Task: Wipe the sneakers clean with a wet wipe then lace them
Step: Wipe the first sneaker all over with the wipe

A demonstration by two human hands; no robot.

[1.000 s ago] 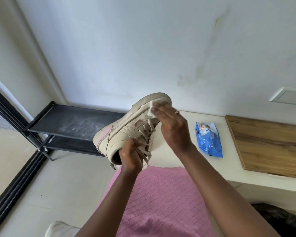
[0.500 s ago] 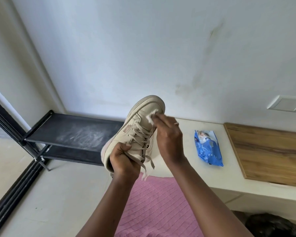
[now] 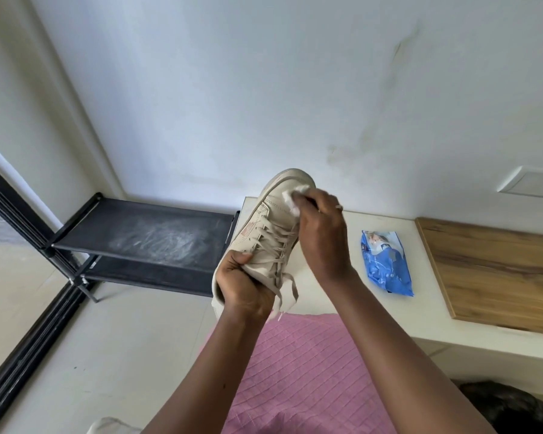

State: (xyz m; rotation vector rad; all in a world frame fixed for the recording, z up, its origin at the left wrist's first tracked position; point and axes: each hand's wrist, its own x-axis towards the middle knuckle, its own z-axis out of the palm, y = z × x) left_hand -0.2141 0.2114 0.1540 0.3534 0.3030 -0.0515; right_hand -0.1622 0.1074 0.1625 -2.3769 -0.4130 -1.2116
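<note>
A beige laced sneaker (image 3: 271,227) is held up in the air, toe pointing away and up. My left hand (image 3: 243,285) grips its heel and collar from below. My right hand (image 3: 322,236) pinches a white wet wipe (image 3: 290,197) and presses it on the toe box. The loose lace ends (image 3: 290,291) hang down by my left wrist. A blue pack of wet wipes (image 3: 386,264) lies on the white ledge to the right.
A white ledge (image 3: 333,296) runs along the wall, with a wooden board (image 3: 496,270) on its right part. A black shoe rack (image 3: 145,233) stands to the left on the tiled floor. A pink cloth (image 3: 298,371) covers my lap. A black bag (image 3: 511,408) sits at bottom right.
The sneaker has turned so its top and laces face me more, toe raised. My right hand with the wipe has kept rubbing over the toe area.
</note>
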